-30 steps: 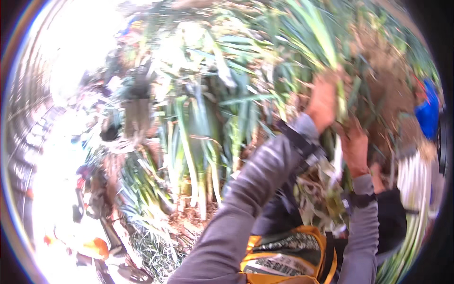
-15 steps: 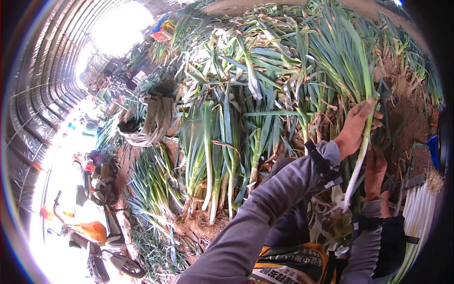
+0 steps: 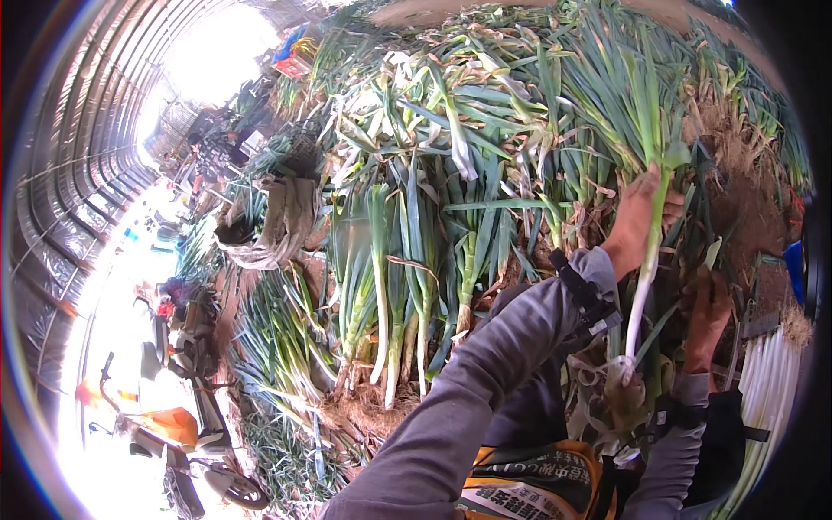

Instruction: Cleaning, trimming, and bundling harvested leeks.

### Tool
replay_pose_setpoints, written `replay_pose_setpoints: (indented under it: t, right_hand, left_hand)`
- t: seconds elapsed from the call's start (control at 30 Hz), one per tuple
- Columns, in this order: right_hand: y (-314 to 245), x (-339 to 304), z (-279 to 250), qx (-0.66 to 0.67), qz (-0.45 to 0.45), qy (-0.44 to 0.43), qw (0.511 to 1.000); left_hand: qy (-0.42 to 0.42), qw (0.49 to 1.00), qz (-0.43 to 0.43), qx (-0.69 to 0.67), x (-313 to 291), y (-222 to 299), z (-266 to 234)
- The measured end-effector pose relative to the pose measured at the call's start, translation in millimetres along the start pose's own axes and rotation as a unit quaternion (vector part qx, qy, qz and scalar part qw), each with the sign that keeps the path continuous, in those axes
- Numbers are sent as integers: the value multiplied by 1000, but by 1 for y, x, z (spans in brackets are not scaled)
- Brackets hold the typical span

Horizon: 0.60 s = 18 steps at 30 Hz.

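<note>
My left hand (image 3: pixel 640 214) is closed around a long green onion (image 3: pixel 642 286), whose white root end hangs down and whose green leaves spread upward. To its right, my right hand (image 3: pixel 709 314) is apart from the stalk, its fingers curled together in shadow. A pale green strip of leaf (image 3: pixel 712 253) sticks up from those fingers. Peeled leaf scraps (image 3: pixel 598 407) lie below the held stalk, before my knees. Just beyond my left hand lies a heap of unpeeled green onions (image 3: pixel 598 104).
Rooted green onions (image 3: pixel 381 295) lie in bunches left of my arm. Cleaned white stalks (image 3: pixel 770 381) are stacked at the right. A cloth sack (image 3: pixel 282 225) stands to the left, and a two-wheeler (image 3: pixel 186 433) is farther left by the bright tunnel wall.
My right hand has moved right, away from the stalk, with a leaf strip now showing at its fingers. My left hand and the green onion have shifted slightly left and the stalk is more upright.
</note>
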State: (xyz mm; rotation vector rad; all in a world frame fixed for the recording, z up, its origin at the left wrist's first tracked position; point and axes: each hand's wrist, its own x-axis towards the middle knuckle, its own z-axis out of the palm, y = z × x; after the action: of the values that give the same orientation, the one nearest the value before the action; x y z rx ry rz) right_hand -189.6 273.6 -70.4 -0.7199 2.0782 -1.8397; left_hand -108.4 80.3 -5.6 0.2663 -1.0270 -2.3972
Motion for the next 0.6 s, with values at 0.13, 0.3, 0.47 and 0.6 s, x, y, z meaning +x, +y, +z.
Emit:
replay_pose_setpoints:
  t: [0.13,0.3,0.47,0.6]
  right_hand:
    - [13,-2,5,-309,-421,-1,853]
    - [-37,-26,37,10,40,-186,982]
    - [-36,-24,37,1,28,-190,981]
    - [-39,-22,39,-16,23,-195,980]
  left_hand:
    - [-3,1000,3,-11,3,-3,4]
    - [-22,1000,11,-11,-3,0,7]
    - [-26,999,31,-11,-5,4,7]
    - [-2,1000,16,-25,-4,8,9]
